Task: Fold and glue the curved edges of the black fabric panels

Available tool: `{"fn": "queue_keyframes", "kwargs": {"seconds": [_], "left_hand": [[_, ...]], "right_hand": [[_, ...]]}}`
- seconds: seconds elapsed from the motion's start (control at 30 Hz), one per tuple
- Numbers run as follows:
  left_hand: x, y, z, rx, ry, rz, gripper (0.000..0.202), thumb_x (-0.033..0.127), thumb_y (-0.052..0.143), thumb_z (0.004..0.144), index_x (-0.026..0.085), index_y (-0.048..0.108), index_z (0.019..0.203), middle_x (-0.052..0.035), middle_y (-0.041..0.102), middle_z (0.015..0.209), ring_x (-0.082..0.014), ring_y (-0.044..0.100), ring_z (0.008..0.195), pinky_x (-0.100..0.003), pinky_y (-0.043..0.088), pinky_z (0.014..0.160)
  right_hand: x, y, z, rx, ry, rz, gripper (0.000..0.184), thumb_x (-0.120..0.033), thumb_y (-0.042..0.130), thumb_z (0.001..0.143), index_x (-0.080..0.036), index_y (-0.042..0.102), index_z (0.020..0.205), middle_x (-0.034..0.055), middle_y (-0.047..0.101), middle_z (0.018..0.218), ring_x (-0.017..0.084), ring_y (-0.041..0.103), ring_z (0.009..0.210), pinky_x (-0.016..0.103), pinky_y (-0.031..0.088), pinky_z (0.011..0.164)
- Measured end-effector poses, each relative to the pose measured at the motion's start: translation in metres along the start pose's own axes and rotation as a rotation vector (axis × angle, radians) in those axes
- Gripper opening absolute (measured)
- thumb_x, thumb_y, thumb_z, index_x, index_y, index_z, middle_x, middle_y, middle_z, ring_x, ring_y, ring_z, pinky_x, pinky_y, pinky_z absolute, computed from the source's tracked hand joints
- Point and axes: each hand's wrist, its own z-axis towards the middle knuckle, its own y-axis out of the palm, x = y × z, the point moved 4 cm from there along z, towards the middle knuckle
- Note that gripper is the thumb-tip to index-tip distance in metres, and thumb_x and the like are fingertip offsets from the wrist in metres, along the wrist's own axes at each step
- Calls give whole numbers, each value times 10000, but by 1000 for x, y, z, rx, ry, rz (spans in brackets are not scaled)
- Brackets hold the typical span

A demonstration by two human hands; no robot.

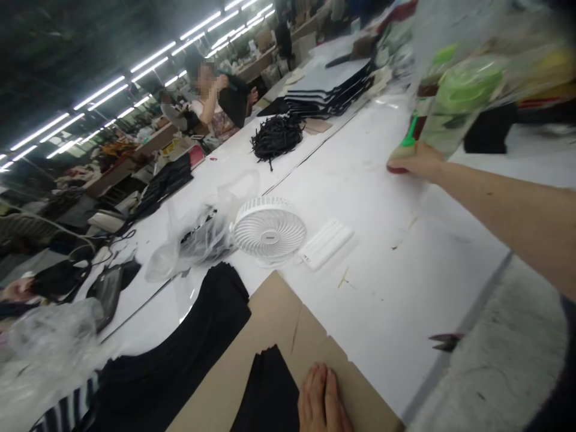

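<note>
My left hand (320, 396) lies flat on a brown cardboard sheet (310, 336), fingers stretched out beside a stack of black fabric pieces (265, 390) and touching its edge. Out at the right, my blurred right hand (420, 162) is closed around a small pale bottle with a green nozzle (409, 133) and a red end. Part of the bottle and most of those fingers are hidden. Just behind it stands a clear container with a light green lid (468, 84). A curved pile of black fabric (180, 348) lies left of the cardboard.
A white fan (270, 231) and a white flat device (326, 243) stand mid-table. Small snips (446, 342) lie by the near edge. Beyond are a plastic bag (198, 240), a bundle of black strips (278, 138) and stacked panels (330, 84). A co-worker (216, 102) is across the table.
</note>
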Motion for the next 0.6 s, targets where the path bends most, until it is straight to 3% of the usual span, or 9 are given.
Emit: {"fn": "queue_keyframes", "kwargs": {"seconds": [0.07,0.17,0.3,0.4,0.53,0.6], "left_hand": [[4,-1,0,-16,-82,-22,443,-18,418,855,191,625,1186,-101,691,1118,-235,616,1125,-393,491,945],[9,-6,2,-25,-155,-55,445,-9,403,871,199,626,1196,-84,673,1163,-222,570,1175,-385,455,982],[11,-15,5,-118,-157,-28,472,16,417,870,199,587,1271,-73,638,1243,-226,527,1228,-395,452,1018],[11,-20,9,-227,-92,-19,497,60,447,853,182,548,1324,-94,610,1287,-253,517,1239,-420,477,1018],[9,-27,15,-251,-57,-35,492,45,455,815,147,555,1287,-133,608,1258,-266,527,1217,-433,487,1016],[10,-30,16,-272,-30,-48,448,33,460,811,140,572,1231,-141,609,1217,-252,542,1175,-413,496,993]], "right_hand": [[-3,3,-2,12,70,-19,535,-438,488,989,-39,457,1344,207,468,1365,258,505,1217,475,401,994],[-13,3,-14,-13,54,-24,822,-611,443,895,107,411,1293,324,441,1352,313,420,1285,440,338,962],[-35,2,-59,-78,-55,7,869,-678,655,718,27,509,1206,278,571,1243,325,527,1132,433,382,840],[-64,7,-130,-241,-226,166,725,-598,698,751,-64,534,1213,168,663,1106,236,620,930,371,428,786],[-111,19,-267,-612,-668,318,544,-546,740,758,-200,570,1142,105,660,1147,299,611,1028,393,461,891],[-123,28,-326,-726,-748,334,545,-532,713,771,-235,543,1195,90,648,1165,315,611,1048,416,480,902]]}}
